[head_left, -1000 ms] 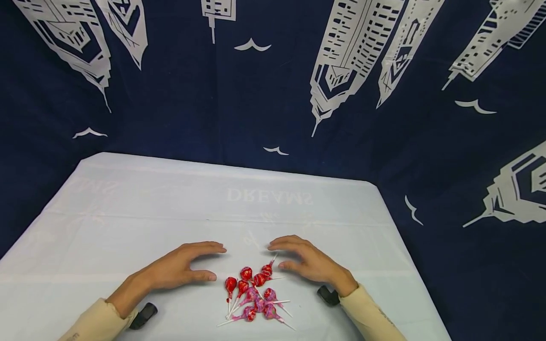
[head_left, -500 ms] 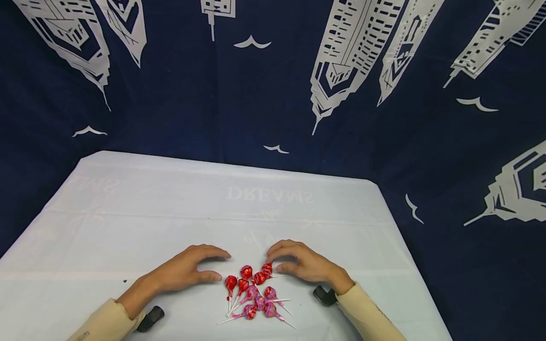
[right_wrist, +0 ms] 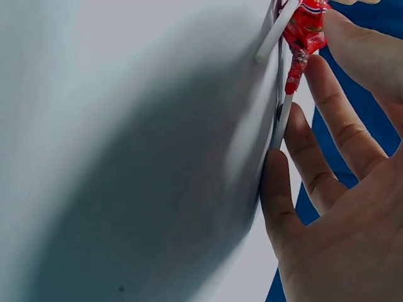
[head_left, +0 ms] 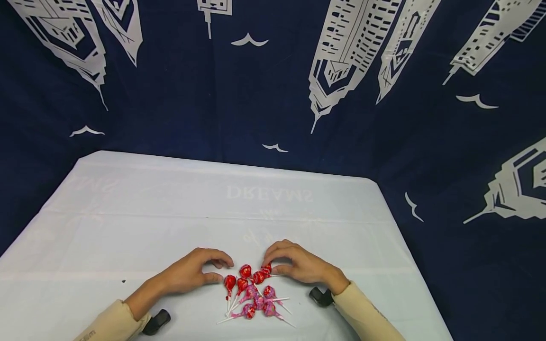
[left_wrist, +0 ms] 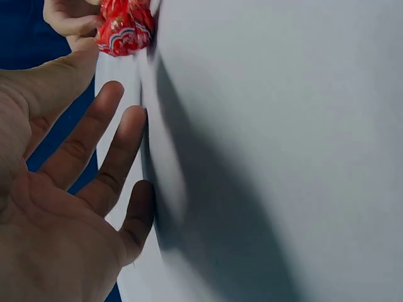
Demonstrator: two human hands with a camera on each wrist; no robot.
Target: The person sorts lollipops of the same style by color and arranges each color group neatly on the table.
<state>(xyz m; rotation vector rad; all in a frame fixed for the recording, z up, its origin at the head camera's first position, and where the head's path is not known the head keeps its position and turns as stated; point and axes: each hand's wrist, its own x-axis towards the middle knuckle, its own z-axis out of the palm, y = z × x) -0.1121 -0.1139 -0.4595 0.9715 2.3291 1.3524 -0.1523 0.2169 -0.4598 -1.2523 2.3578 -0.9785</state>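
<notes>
Right hand (head_left: 304, 263) at a red lollipop (right_wrist: 307, 30)

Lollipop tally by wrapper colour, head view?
Red lollipops: 5
Pink-purple lollipops: 5
Total: 10

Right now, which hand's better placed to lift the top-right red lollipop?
Right, I'd judge: the right hand has its thumb and fingertips right at the top-right red lollipop, though a firm grip isn't clear. The left hand is farther off, its thumb beside the leftmost red lollipop.
</notes>
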